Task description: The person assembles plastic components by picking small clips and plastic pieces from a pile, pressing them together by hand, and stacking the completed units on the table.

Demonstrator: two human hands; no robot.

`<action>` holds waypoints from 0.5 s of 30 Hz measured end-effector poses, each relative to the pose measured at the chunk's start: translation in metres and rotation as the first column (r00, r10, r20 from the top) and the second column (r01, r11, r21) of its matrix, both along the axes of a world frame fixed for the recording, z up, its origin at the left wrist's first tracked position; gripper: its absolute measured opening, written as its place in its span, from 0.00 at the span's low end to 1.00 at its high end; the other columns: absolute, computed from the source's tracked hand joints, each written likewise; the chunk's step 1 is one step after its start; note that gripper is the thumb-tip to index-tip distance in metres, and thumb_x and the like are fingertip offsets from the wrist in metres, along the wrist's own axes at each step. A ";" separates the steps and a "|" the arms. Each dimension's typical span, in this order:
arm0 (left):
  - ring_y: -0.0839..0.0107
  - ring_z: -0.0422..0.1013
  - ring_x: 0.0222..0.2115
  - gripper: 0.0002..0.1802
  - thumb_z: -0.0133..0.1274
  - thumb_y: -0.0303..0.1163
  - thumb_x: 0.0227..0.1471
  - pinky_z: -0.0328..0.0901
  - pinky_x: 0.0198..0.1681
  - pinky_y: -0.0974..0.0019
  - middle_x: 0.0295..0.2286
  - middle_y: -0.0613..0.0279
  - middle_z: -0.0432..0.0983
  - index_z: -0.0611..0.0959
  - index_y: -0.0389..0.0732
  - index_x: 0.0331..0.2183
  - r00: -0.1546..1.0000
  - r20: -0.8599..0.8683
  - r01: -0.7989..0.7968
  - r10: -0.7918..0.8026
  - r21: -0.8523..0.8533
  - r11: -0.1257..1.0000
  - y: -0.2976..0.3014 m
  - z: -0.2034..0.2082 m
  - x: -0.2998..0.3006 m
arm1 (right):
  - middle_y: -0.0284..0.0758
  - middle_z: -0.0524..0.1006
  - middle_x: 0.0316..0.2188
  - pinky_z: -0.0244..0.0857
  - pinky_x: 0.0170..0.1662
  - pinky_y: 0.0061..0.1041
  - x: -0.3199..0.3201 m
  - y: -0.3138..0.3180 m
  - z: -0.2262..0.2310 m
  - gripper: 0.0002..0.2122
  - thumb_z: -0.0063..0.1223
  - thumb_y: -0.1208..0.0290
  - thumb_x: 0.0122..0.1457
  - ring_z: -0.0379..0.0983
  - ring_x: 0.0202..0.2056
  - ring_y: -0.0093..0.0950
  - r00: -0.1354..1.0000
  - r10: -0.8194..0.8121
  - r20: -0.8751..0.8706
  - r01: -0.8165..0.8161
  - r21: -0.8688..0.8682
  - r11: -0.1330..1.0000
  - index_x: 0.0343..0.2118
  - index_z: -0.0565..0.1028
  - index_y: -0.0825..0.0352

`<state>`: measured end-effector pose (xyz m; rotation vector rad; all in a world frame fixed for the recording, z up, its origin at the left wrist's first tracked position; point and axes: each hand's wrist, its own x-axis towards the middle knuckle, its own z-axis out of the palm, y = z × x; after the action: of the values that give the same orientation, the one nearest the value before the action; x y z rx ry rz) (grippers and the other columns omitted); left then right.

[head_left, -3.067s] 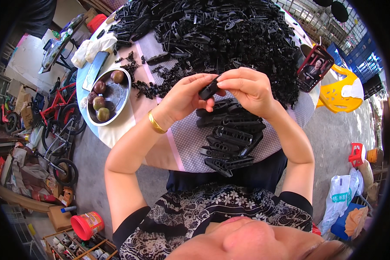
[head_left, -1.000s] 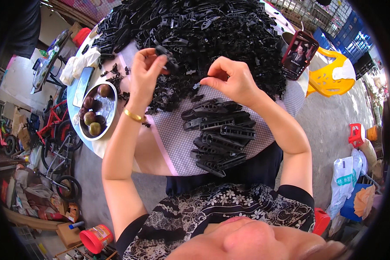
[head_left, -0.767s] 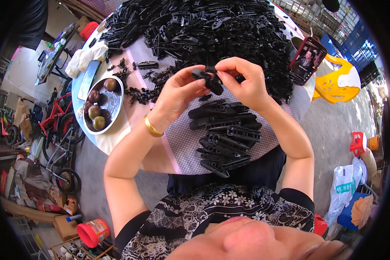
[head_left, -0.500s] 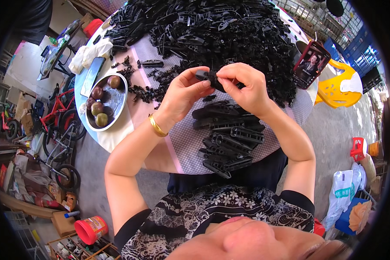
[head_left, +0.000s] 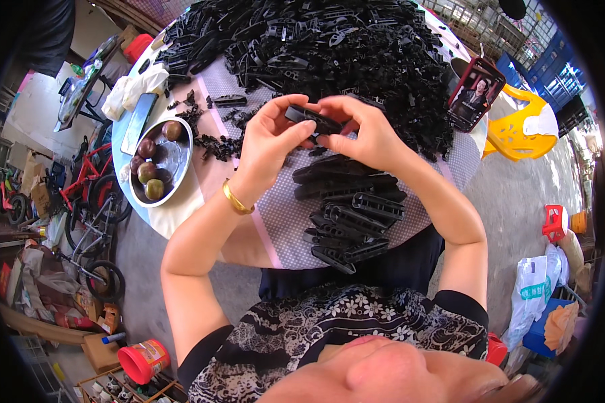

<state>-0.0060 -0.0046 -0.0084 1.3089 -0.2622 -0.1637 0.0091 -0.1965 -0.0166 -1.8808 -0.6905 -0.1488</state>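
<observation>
Both hands hold one long black plastic piece above the table. My left hand grips its left end between thumb and fingers. At its other end, the fingers of my right hand close round it, with the thumb underneath. Just below the hands lies a stack of long black plastic pieces, roughly side by side. Beyond the hands spreads a big heap of black plastic parts, with small black clips scattered to the left.
On the round table's left sit a metal bowl of dark round fruit, a flat phone-like slab and a white cloth. A propped phone stands at the right, near a yellow plastic chair. Bicycles stand left.
The black piece has turned from pointing away to lying crosswise between my hands. My right hand has shifted slightly left and lower, its fingers now curled round the right end.
</observation>
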 end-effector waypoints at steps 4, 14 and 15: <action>0.75 0.71 0.36 0.19 0.53 0.18 0.47 0.69 0.37 0.74 0.42 0.53 0.73 0.71 0.35 0.44 0.975 0.223 -0.016 -0.007 0.101 0.995 -0.004 0.009 -0.011 | 0.33 0.78 0.32 0.67 0.36 0.20 -0.001 -0.006 0.005 0.20 0.63 0.68 0.47 0.72 0.30 0.17 0.870 0.356 -0.341 -0.310 0.181 0.933 0.42 0.73 0.72; 0.82 0.72 0.30 0.17 0.55 0.19 0.45 0.69 0.34 0.77 0.38 0.60 0.76 0.75 0.33 0.41 0.853 0.521 -0.182 -0.027 0.347 0.920 -0.004 0.013 -0.020 | 0.32 0.78 0.25 0.64 0.31 0.17 -0.006 -0.007 0.015 0.13 0.61 0.69 0.49 0.69 0.27 0.16 0.958 0.212 -0.192 -0.228 -0.063 0.972 0.35 0.77 0.71; 0.82 0.72 0.29 0.17 0.55 0.19 0.44 0.69 0.31 0.77 0.36 0.62 0.77 0.76 0.34 0.40 0.832 0.554 -0.201 0.003 0.296 0.934 -0.005 0.012 -0.020 | 0.32 0.79 0.26 0.64 0.31 0.17 -0.007 -0.007 0.016 0.13 0.61 0.70 0.49 0.69 0.26 0.16 0.964 0.206 -0.168 -0.221 -0.078 0.972 0.37 0.77 0.71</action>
<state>-0.0257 -0.0095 0.0035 1.7023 -0.6739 0.2833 0.0024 -0.2032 -0.0008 -1.8709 -0.7964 0.1740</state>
